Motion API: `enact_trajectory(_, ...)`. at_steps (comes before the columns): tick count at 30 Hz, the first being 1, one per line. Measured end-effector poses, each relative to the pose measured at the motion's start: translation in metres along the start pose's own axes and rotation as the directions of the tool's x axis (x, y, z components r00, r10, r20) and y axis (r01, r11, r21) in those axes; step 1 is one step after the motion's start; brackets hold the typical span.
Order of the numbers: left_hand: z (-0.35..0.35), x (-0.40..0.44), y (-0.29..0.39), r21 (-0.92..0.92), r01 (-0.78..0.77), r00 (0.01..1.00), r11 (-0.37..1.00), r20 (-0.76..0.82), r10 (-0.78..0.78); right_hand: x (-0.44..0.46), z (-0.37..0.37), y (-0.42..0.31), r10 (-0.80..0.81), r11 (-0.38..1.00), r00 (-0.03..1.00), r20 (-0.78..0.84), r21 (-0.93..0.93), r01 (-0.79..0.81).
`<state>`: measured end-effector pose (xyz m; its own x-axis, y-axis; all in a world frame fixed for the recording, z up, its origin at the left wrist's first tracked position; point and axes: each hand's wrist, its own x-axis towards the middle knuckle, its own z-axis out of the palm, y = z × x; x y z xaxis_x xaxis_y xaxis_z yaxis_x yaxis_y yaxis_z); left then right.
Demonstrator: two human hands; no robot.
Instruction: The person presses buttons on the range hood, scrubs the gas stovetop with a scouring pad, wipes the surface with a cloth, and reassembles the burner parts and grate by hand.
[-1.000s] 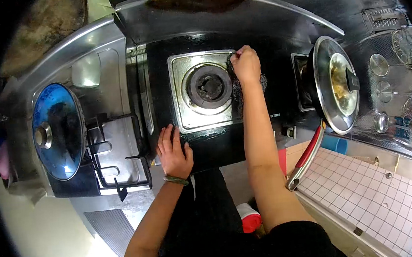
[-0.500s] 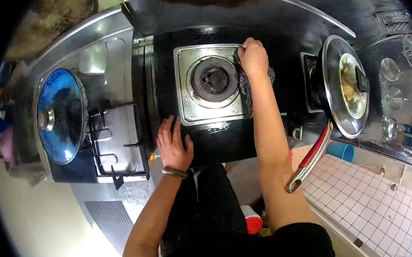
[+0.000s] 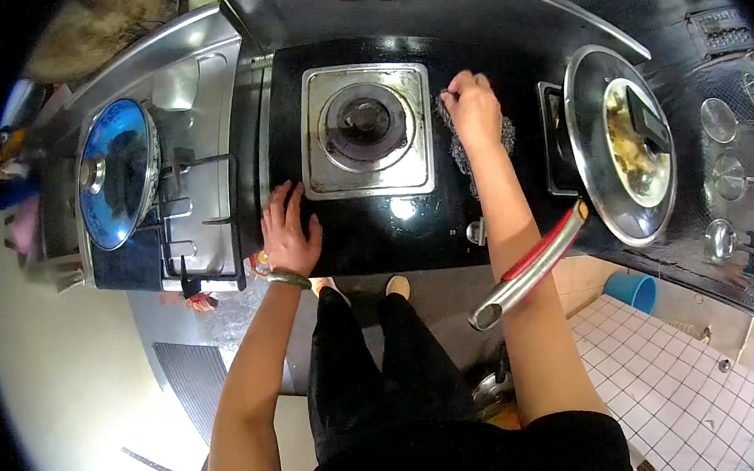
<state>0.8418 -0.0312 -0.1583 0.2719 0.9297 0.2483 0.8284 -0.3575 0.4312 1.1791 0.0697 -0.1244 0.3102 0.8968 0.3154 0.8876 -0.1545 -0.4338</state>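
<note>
Harsh white light burns out the floor at the lower left, while the black glossy cooktop (image 3: 377, 235) stays dim apart from a small bright glare spot near its front edge. Highlights also streak the blue-tinted round glass lid (image 3: 114, 205) and the brushed steel wall panel (image 3: 518, 8). Wide-angle distortion bows straight edges, black vignetting rings the view, and the outer areas look soft.

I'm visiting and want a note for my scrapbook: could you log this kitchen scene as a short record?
right hand: on a dark, rough-textured cloth, beside the burner
left hand: fingers spread on the black stovetop, near its front edge
burner: round, set in a square metal tray
right side: lidded pan, handle toward the person
left side: blue lid beside a black grate
</note>
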Motion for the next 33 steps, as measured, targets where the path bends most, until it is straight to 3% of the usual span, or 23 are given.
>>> enact_trajectory(4, -0.001, 0.000, 0.002, -0.001, 0.034, 0.999, 0.999, 0.001, -0.034, -0.007, -0.001, 0.001, -0.131, 0.989, 0.989, 0.068, -0.057, 0.135)
enact_trajectory(6, -0.001, 0.000, 0.003, 0.004, 0.042, 0.999, 0.999, 0.001, -0.042, -0.006, -0.009, -0.001, -0.114, 0.989, 0.967, 0.229, -0.063, 0.131)
enact_trajectory(9, -0.001, 0.000, 0.004, 0.011, 0.045, 0.999, 0.999, -0.007, -0.045, -0.023, -0.013, 0.007, -0.387, 0.900, 0.865, 0.319, -0.075, 0.430)
enact_trajectory(10, 0.000, 0.000, 0.003, 0.009, 0.043, 0.999, 0.999, -0.008, -0.043, -0.036, -0.017, 0.006, -0.346, 0.906, 0.853, 0.392, -0.097, 0.412)
enact_trajectory(12, 0.002, -0.001, 0.000, 0.005, 0.038, 0.999, 0.999, -0.008, -0.038, -0.056, -0.039, 0.001, -0.449, 0.818, 0.832, 0.327, -0.223, 0.529)
enact_trajectory(16, 0.002, 0.001, 0.001, 0.004, 0.049, 0.999, 0.999, -0.004, -0.049, -0.074, -0.040, 0.009, -0.353, 0.857, 0.881, 0.315, -0.269, 0.439)
enact_trajectory(19, 0.003, 0.000, 0.001, -0.009, 0.040, 0.999, 0.999, -0.003, -0.040, -0.037, -0.019, 0.011, -0.339, 0.863, 0.906, 0.255, -0.300, 0.407)
enact_trajectory(23, 0.003, 0.001, 0.004, 0.021, 0.030, 0.999, 0.999, -0.016, -0.030, -0.006, -0.014, 0.002, -0.205, 0.923, 0.926, 0.315, -0.253, 0.291)
enact_trajectory(26, -0.001, 0.003, 0.005, 0.018, 0.023, 1.000, 1.000, -0.011, -0.023, -0.051, -0.025, 0.011, -0.234, 0.884, 0.874, 0.426, -0.280, 0.374)
enact_trajectory(27, 0.001, 0.001, 0.004, 0.012, 0.013, 1.000, 1.000, -0.021, -0.013, -0.064, -0.029, 0.013, -0.272, 0.911, 0.889, 0.368, -0.199, 0.361)
enact_trajectory(28, 0.003, 0.001, 0.002, 0.006, 0.004, 1.000, 1.000, -0.031, -0.004, -0.070, -0.028, 0.014, -0.220, 0.928, 0.887, 0.407, -0.194, 0.319)
enact_trajectory(30, 0.003, 0.000, 0.003, 0.011, 0.027, 1.000, 1.000, -0.003, -0.027, -0.045, -0.022, 0.011, -0.273, 0.902, 0.910, 0.312, -0.245, 0.354)
enact_trajectory(33, 0.000, 0.000, 0.004, 0.019, 0.056, 0.998, 0.998, 0.016, -0.056, 0.009, 0.005, 0.003, -0.171, 0.937, 0.941, 0.293, -0.248, 0.247)
